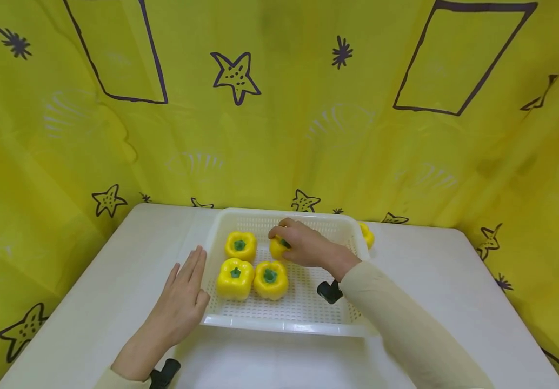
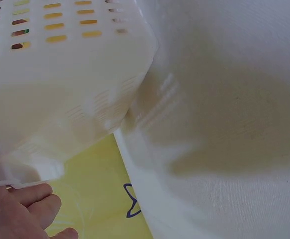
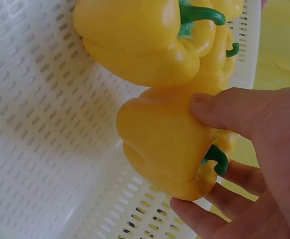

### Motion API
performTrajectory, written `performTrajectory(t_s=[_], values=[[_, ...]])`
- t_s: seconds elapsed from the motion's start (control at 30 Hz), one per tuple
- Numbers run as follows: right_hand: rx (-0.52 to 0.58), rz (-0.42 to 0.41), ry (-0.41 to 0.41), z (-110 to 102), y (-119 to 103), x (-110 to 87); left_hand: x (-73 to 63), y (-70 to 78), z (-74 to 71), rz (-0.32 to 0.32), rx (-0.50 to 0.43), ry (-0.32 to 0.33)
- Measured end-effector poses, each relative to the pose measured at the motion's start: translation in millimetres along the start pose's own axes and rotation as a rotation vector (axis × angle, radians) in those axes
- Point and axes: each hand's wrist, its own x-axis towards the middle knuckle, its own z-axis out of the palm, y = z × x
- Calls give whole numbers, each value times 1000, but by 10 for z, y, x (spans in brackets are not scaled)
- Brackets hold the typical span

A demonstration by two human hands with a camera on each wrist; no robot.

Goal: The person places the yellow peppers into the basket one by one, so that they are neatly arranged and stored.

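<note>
A white perforated plastic basket stands on the table with yellow bell peppers in it. With thumb and fingers, my right hand grips a yellow bell pepper by its stem end, inside the basket towards the back. Three more peppers sit left of it: one at the back left, one at the front left and one beside that. My left hand lies along the basket's left side, fingers straight, touching the rim. In the left wrist view, its fingers show at the basket's edge.
Another yellow pepper is outside the basket at its right back corner, partly hidden by the wall. The white table meets a yellow patterned curtain behind and at both sides.
</note>
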Motion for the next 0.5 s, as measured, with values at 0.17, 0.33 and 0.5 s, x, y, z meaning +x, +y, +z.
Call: performTrajectory(t_s=[0.17, 0.33, 0.5], values=[[6, -8, 0, 66, -16, 83, 0, -13, 2, -3, 1, 1], [46, 21, -13, 114, -39, 138, -1, -11, 2, -7, 1, 5], [70, 67, -45, 158, -50, 174, -2, -2, -7, -10, -1, 4]])
